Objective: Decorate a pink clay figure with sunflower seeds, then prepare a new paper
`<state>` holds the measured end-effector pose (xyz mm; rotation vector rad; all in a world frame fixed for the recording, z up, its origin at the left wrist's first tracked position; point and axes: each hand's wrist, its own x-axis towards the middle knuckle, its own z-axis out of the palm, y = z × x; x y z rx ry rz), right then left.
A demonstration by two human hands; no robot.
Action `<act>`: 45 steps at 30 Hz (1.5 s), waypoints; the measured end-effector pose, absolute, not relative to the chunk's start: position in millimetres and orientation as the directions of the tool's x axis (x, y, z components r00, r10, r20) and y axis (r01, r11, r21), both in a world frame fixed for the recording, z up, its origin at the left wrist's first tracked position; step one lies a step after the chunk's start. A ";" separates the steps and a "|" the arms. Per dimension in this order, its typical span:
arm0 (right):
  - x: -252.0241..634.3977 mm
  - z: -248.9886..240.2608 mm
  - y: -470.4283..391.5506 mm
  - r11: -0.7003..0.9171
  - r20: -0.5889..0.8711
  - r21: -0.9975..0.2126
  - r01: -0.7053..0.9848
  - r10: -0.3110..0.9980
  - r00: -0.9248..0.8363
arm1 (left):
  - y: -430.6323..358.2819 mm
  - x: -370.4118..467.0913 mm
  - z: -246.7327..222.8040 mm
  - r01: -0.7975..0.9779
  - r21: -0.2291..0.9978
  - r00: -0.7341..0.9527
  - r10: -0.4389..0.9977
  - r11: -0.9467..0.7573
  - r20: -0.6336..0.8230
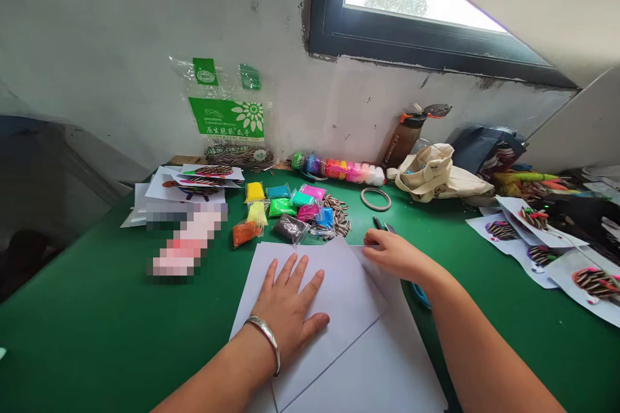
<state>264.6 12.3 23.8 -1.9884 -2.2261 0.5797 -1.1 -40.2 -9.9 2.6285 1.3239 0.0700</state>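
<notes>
White paper (339, 335) at lower centre, pressed flat by spread left hand (290, 303), edge pinched by right hand (387, 251), "BE YOUNGER" on brown bottle (403, 141), "QINXINMIN" on green-labelled bag (227, 117) upper left.

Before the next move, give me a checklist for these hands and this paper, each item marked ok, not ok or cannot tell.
1. Left hand spread flat on the white sheets: ok.
2. Right hand at the far edge of the sheets: ok.
3. Right fingers gripping paper: cannot tell.
4. Sheets squared up with each other: not ok, their edges run at different angles.
5. Scissors in full view: not ok, the right arm hides part of them.
6. Grey ring off the sheets: ok, it lies beyond them.
</notes>
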 end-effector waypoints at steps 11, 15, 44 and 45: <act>256.6 7.8 14.8 0.096 -0.017 -0.564 0.820 0.992 -0.128 | -43.3 1.5 -6.5 0.843 0.193 0.523 0.849 -0.502 -0.075; 236.0 -0.8 26.2 0.211 0.093 -0.541 0.814 0.977 -0.191 | -43.6 2.4 -6.4 0.861 0.179 0.492 0.869 -0.476 -0.059; 223.6 2.4 -22.1 0.071 -0.105 -0.411 0.909 0.987 -0.125 | -41.3 -2.7 -16.6 0.674 0.227 0.723 0.691 -0.703 -0.006; 224.3 1.4 -22.0 0.082 -0.104 -0.409 0.909 0.985 -0.136 | -40.2 -2.5 -15.0 0.675 0.234 0.722 0.692 -0.700 -0.012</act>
